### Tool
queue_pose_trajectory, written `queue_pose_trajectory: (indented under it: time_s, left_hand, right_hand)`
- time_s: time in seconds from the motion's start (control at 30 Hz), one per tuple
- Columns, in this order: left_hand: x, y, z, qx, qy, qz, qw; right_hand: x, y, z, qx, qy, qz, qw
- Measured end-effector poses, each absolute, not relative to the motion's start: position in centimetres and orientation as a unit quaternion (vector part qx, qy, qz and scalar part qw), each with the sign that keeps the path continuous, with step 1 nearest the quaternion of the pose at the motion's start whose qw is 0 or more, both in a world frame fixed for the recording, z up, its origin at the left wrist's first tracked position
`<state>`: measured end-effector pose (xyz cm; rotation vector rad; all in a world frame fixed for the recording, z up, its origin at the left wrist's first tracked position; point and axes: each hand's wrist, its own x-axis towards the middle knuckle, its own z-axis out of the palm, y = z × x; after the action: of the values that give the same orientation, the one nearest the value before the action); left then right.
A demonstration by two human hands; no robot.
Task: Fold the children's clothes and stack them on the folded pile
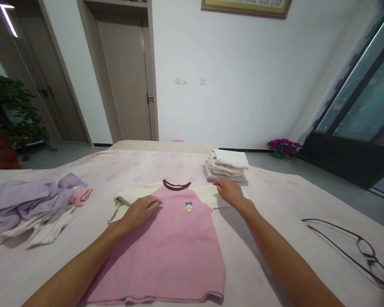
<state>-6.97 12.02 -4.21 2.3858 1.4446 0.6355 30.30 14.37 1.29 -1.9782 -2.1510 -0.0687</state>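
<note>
A pink T-shirt (169, 247) with cream sleeves, a dark brown neckband and a small cartoon face on the chest lies front up, hem toward me. My left hand (142, 211) is on its left shoulder seam, fingers bent and closed on the fabric. The left sleeve beyond it is rumpled and partly folded. At the right sleeve, which lies flatter, my right hand (229, 192) has its fingertips closed on the cloth near the upper edge. Both thumbs are mostly hidden from view.
A folded clothes stack (227, 165) stands just beyond my right hand. Loose lilac, pink and white clothes (28, 204) are heaped at the left. Black-framed glasses (366, 256) lie at the right on the pink patterned bed sheet (262, 256).
</note>
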Motion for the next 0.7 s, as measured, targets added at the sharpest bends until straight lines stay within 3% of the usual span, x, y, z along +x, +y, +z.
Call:
queue_pose_trajectory:
  time_s: [0.23,0.7]
  left_hand:
    - [-7.8,18.4,-3.5,0.709,0.683,0.172,0.028]
    - [-7.9,19.6,-4.5,0.640,0.756,0.131,-0.041]
  right_hand:
    - [23.9,19.7,-1.5,-0.684,-0.725,0.005,0.078]
    - [22.0,22.9,-2.5,-0.697,-0.709,-0.032,0.106]
